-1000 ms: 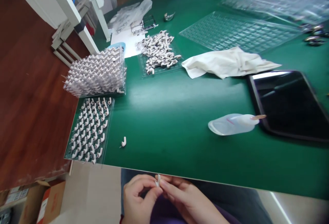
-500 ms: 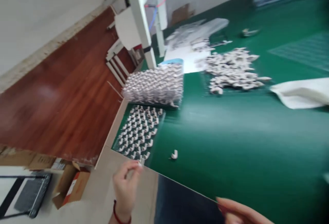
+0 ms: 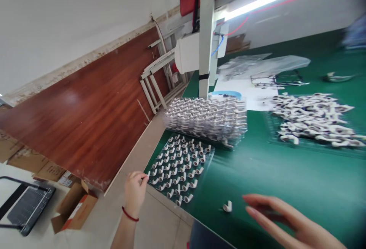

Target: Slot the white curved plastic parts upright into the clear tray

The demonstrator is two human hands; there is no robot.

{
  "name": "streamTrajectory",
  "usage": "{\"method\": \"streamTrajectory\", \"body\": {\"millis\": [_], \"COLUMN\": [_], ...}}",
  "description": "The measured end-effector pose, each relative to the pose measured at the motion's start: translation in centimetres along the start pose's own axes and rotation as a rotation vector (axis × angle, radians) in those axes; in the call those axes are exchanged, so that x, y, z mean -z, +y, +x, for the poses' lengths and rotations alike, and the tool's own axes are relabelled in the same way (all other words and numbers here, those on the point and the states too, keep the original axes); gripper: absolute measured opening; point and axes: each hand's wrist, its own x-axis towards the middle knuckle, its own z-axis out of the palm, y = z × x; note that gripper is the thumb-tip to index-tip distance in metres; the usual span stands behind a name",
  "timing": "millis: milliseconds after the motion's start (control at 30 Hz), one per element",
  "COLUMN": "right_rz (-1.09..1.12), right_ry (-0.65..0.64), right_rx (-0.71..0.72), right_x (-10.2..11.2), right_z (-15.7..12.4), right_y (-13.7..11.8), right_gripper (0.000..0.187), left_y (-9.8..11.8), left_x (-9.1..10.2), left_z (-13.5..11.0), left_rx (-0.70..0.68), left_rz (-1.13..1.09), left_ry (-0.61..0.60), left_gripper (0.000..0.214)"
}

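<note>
My left hand [image 3: 135, 187], with a dark red cord on its wrist, is at the near left corner of a clear tray [image 3: 206, 162]. Thumb and forefinger pinch a small white earbud shell [image 3: 148, 174] there. Rows of similar white earbud shells [image 3: 174, 172] fill the tray. One loose earbud shell [image 3: 228, 206] lies on the green table to the right of the tray. Just right of that loose shell hovers my right hand [image 3: 288, 218], its fingers apart and nothing between them.
Behind the tray stands a stack of filled clear trays [image 3: 206, 121] beside a grey post [image 3: 204, 50]. A heap of earbud shells [image 3: 314, 119] lies at the right. Clear plastic bags [image 3: 265, 64] and a blue dish [image 3: 225, 94] are farther back. The green table's [image 3: 251, 172] left edge borders the floor.
The view has shifted, so the table items appear farther right and lower. My left hand has moved along the tray to its left corner. My right hand has come up beside the loose shell, fingers parted.
</note>
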Motion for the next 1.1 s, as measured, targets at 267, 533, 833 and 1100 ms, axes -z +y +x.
{"method": "streamTrajectory", "body": {"millis": [267, 533, 833, 1100], "right_rz": [-0.343, -0.468, -0.483, -0.415], "right_ry": [-0.089, -0.114, -0.172, -0.243], "right_rx": [0.144, 0.163, 0.113, 0.097], "right_x": [-2.9, -4.9, -4.9, -5.7], "right_z": [11.8, 15.9, 16.5, 16.0], "right_y": [-2.5, -1.8, -0.7, -2.4], "right_gripper": [0.025, 0.028, 0.029, 0.028], "left_y": [-0.6, -0.2, 0.6, -3.7], "left_x": [0.6, -2.8, -5.3, -3.8], "left_z": [0.0, -7.2, -8.8, -8.5], "left_rx": [0.107, 0.447, 0.873, 0.907], "left_rz": [-0.189, -0.48, -1.119, -1.113], "left_ry": [0.002, 0.08, 0.095, 0.009], "left_gripper": [0.035, 0.057, 0.073, 0.072]}}
